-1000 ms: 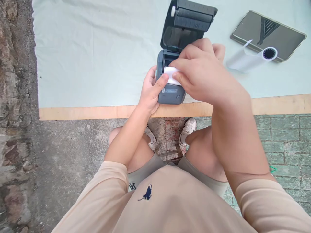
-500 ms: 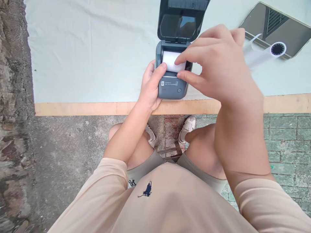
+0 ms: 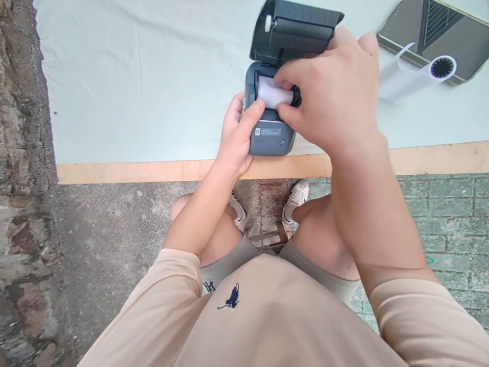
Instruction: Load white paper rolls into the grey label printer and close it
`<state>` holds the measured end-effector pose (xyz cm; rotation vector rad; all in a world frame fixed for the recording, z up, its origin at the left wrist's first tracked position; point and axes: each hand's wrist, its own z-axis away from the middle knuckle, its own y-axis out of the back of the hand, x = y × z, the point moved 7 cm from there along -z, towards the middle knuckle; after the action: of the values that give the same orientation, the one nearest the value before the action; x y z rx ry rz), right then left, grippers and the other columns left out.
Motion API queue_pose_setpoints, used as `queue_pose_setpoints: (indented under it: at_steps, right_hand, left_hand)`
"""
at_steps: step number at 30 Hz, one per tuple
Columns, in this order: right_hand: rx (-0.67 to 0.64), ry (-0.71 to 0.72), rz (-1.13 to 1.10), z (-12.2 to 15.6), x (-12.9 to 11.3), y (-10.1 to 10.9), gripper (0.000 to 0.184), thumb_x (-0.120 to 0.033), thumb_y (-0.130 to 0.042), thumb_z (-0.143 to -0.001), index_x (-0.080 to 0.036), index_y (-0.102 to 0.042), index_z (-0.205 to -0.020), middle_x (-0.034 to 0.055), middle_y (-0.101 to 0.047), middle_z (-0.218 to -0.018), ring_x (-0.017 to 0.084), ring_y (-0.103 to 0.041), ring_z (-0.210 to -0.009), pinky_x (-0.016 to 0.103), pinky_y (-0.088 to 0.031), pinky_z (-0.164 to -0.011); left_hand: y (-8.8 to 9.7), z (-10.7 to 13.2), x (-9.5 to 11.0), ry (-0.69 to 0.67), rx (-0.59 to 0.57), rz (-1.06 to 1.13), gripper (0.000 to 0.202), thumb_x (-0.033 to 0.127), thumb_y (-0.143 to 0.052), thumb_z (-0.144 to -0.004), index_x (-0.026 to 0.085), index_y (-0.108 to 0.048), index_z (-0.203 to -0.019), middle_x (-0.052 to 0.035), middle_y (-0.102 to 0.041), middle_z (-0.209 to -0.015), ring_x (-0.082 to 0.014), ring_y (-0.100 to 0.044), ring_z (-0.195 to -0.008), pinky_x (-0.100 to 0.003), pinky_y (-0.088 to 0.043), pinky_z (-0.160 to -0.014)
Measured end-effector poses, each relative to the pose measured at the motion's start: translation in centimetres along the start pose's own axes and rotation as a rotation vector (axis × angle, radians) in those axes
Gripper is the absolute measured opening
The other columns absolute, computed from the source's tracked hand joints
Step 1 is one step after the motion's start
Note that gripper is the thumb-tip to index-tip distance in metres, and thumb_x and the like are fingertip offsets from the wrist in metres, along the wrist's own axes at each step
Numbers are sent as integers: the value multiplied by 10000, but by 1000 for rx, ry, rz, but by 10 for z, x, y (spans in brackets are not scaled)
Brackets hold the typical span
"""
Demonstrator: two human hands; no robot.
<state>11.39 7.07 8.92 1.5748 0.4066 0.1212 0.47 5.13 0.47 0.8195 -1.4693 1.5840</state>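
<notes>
Paper roll, look: the paper roll (image 3: 273,94) is showing a smooth, plain white surface, with a ribbed black piece (image 3: 296,96) filling its right end
Paper roll, direction: the black end is pointing right, toward the palm of the right hand
Paper roll, long axis: the axis is running crosswise over the printer, dipping slightly toward the person at the right end
Paper roll, location: the roll is lying in the mouth of the printer's open compartment; whether its right end is fully seated cannot be told
Right hand: the right hand (image 3: 324,97) is pinching the roll near its black end, thumb on the near side and forefinger on the far side
Left hand: the left hand (image 3: 239,132) is clamping the printer's left side, its thumb tip reaching the roll's near left corner
Printer: the dark blue-grey printer (image 3: 271,145) is facing the person with its label strip (image 3: 268,132) and round power button (image 3: 282,142)
Lid: the hinged lid (image 3: 301,30) is standing open on the far side, showing a black roller and a white gear
Second roll: a partly unwound white roll (image 3: 410,84) is lying to the right, overlapping the phone (image 3: 454,38) in view
Work surface: a pale cloth (image 3: 153,86) is covering the table, leaving a bare wooden edge (image 3: 133,172) along the near side
</notes>
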Motion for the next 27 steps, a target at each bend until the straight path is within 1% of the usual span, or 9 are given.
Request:
queue_pose_setpoints:
  at_steps: [4,8,10,12,15,19,23,25,27]
  right_hand:
    - [8,-14,28,0,1,1,293,-354,-406,-838,-280,-624,-1020,95,-611,-943,303,-472,-1093,511,-323,-886]
    - [3,-24,29,0,0,0,289,-405,-501,-795,-290,-633,-1025,89,-605,-914,315,-475,-1099,512,-333,-885]
    - [-12,-31,35,-1,0,-1,302,-427,-519,-790,-295,-637,-1034,97,-604,-909,328,-462,-1114,513,-334,-879]
    - [-28,-38,50,-2,0,-3,294,-424,-501,-806,-288,-650,-1020,106,-609,-903,336,-450,-1119,507,-336,-870]
    - [-58,-35,56,-4,-1,-5,293,-423,-469,-827,-246,-665,-954,109,-628,-942,337,-434,-1122,502,-333,-869]
    - [-87,-35,34,-5,0,-6,328,-433,-417,-854,-218,-659,-903,102,-637,-995,331,-414,-1127,502,-318,-874]
    - [-83,6,4,-4,-1,-7,399,-476,-323,-879,-264,-652,-955,73,-619,-1075,344,-398,-1134,500,-319,-839]
    - [-42,26,13,-4,-3,-5,379,-434,-307,-883,-291,-638,-998,57,-606,-1093,343,-408,-1133,492,-323,-830]
    - [-7,23,17,-4,-3,-4,359,-362,-308,-877,-298,-607,-1066,66,-609,-1069,333,-434,-1119,493,-324,-837]
  left_hand:
    - [-1,1,1,12,-1,11,159,307,-534,-858,172,-497,-934,14,-553,-788,-85,-613,-693,-212,-495,-668]
    - [-1,1,1,2,-6,15,161,309,-543,-855,172,-500,-929,22,-547,-785,-76,-612,-689,-229,-502,-717]
    - [-1,1,0,3,-9,1,164,311,-548,-854,178,-502,-939,27,-543,-775,-80,-617,-700,-245,-505,-753]
    - [1,0,-1,15,-4,-21,171,324,-545,-857,184,-503,-944,26,-539,-767,-100,-632,-740,-271,-511,-790]
    - [3,-1,-3,27,3,-36,169,352,-540,-856,197,-512,-918,20,-543,-753,-141,-641,-825,-309,-519,-827]
    - [3,-3,-3,29,-20,-24,164,377,-587,-824,223,-548,-867,-1,-577,-746,-172,-626,-876,-322,-515,-853]
    - [4,-4,-2,19,-14,-14,217,416,-578,-823,214,-550,-898,5,-580,-745,-172,-644,-862,-334,-518,-867]
    - [4,-3,-1,18,-5,3,238,425,-572,-823,198,-540,-889,10,-576,-730,-166,-656,-823,-335,-525,-861]
    - [4,-3,-2,21,-7,16,246,427,-575,-820,191,-537,-874,10,-571,-713,-163,-660,-790,-332,-530,-846]
